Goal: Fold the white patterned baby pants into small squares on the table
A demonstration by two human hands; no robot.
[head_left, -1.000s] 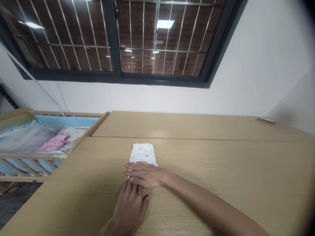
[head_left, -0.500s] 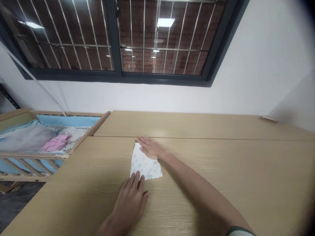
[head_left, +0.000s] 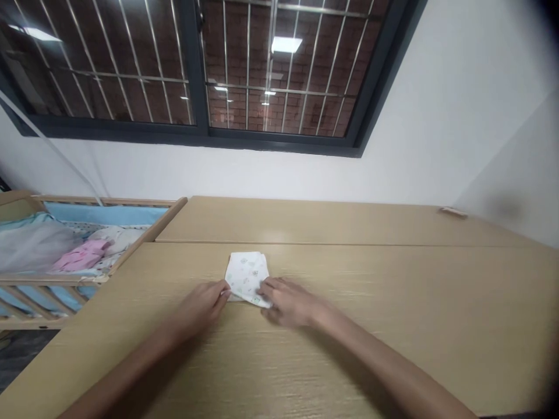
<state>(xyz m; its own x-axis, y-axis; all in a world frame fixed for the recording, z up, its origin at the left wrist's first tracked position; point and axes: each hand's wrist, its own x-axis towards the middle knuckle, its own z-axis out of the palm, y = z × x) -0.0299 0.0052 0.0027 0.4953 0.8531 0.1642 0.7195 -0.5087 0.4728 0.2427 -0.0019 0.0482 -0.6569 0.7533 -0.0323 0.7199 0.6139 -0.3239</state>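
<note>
Head view: I look down on both of my hands, which meet a small white cloth (head_left: 247, 272) on a wooden table (head_left: 393, 326).
Cloth: it lies on the nearer board of the table, close to the seam with the farther board; it is folded small, and little green and grey prints are on it. At its near edge, a lower layer shows under the upper one.
Left hand: my left hand (head_left: 204, 304) is at the near left corner of the cloth; the thumb and the fingers are pinched together on this corner.
Right hand: my right hand (head_left: 290, 302) is at the near right part of the cloth, with bent fingers touching it. This hand is blurred, so I cannot tell if the fingertips are closed on the fabric or only rest on it.
Arms: both of my forearms are bare and come in from the bottom of the view, one from each side.
Crib: to the left of the table stands a wooden crib (head_left: 48, 280) with blue lining; inside it lie a pink cloth item (head_left: 85, 255) and pale bedding.
Window: beyond the table, a dark window frame (head_left: 279, 139) is set in the white wall (head_left: 437, 116), with metal bars (head_left: 247, 70) and bricks behind the glass.
Far right: a small flat object (head_left: 454, 212) lies at the back of the table.
</note>
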